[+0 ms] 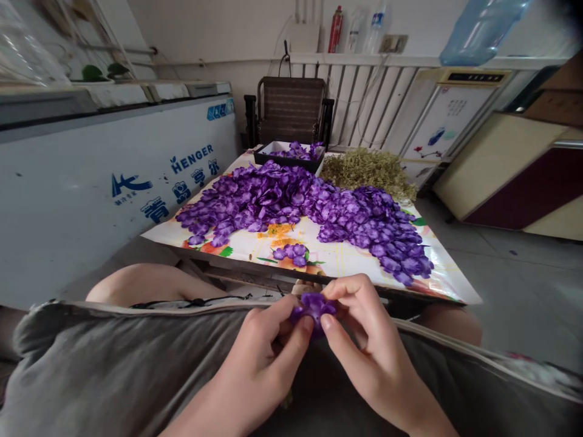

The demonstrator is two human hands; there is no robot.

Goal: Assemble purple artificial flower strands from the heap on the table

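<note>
A purple fabric flower point(313, 305) is pinched between both my hands, low over my lap in front of the table edge. My left hand point(266, 352) grips its left side with thumb and fingers closed. My right hand point(364, 340) pinches its right side, fingers curled round it. A big heap of purple flower petals point(300, 203) covers the low table point(449, 285), which has a flowered cloth. A small cluster of purple flowers point(291, 252) lies apart near the table's front.
A black tray point(268, 159) with more purple petals and a pile of dry greenish stems point(368, 170) sit at the table's far end. A white chest freezer point(91, 182) stands left, a dark chair point(289, 109) behind, a water dispenser point(455, 103) and cabinet point(514, 176) right.
</note>
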